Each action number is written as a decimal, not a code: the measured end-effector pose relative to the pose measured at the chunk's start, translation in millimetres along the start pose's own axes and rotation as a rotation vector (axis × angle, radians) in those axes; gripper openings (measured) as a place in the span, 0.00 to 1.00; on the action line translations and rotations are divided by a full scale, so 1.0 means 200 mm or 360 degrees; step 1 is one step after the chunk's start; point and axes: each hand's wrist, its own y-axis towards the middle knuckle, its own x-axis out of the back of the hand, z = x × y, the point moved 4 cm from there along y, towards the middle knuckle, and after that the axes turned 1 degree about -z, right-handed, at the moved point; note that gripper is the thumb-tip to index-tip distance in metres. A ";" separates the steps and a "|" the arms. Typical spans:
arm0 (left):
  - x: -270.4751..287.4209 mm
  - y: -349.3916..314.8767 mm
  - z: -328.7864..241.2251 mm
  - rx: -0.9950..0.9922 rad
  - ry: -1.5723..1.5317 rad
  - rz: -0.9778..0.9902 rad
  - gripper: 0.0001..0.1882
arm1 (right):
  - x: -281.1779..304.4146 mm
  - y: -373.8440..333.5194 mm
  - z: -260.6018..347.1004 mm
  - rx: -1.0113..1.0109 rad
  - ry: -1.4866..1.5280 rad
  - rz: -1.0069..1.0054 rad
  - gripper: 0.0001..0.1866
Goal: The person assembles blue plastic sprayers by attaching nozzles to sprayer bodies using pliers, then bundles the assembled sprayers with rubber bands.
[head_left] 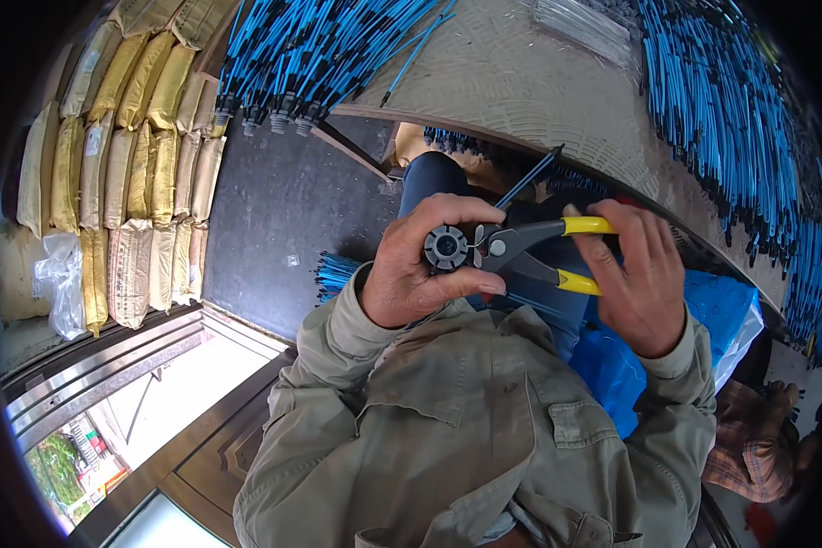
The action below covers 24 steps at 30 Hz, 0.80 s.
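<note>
My left hand is closed around a dark round fitting with slots around its rim and a hole in its centre, its end facing up. My right hand grips pliers with dark metal jaws and yellow handles, which stand apart. The jaws meet a thin metal wire or clip at the fitting's right side; whether they bite on it is too small to tell. Behind the hands, a blue rod with black ends slants up to the right. Its lower end is hidden.
A worktable curves across the top, bearing bunches of blue-and-black rods and a heap of similar rods. Clear thin strips lie between. Stacked sacks stand at left, blue plastic sheeting beside my lap. Another person's plaid sleeve shows at lower right.
</note>
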 end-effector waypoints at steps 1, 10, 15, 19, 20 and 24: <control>0.00 0.00 0.00 -0.0007 0.0002 0.0008 0.28 | -0.03 -0.02 0.00 -0.0019 0.0079 0.0000 0.19; 0.01 -0.01 0.01 -0.0064 0.0009 -0.0019 0.29 | -0.10 0.02 -0.02 0.0031 0.0244 0.0022 0.19; 0.03 -0.03 0.02 -0.0039 -0.0070 -0.0154 0.30 | -0.06 0.07 -0.02 0.0105 0.0227 0.0049 0.19; 0.04 -0.03 0.00 -0.0110 -0.0018 -0.0100 0.29 | -0.04 0.09 0.01 0.0103 0.0211 0.0039 0.20; 0.03 -0.02 0.00 -0.0109 -0.0015 -0.0111 0.29 | -0.02 0.11 0.01 0.0129 0.0140 0.0031 0.19; 0.03 -0.03 0.02 -0.0114 -0.0060 -0.0148 0.29 | 0.01 0.12 0.01 0.0152 0.0028 0.0039 0.18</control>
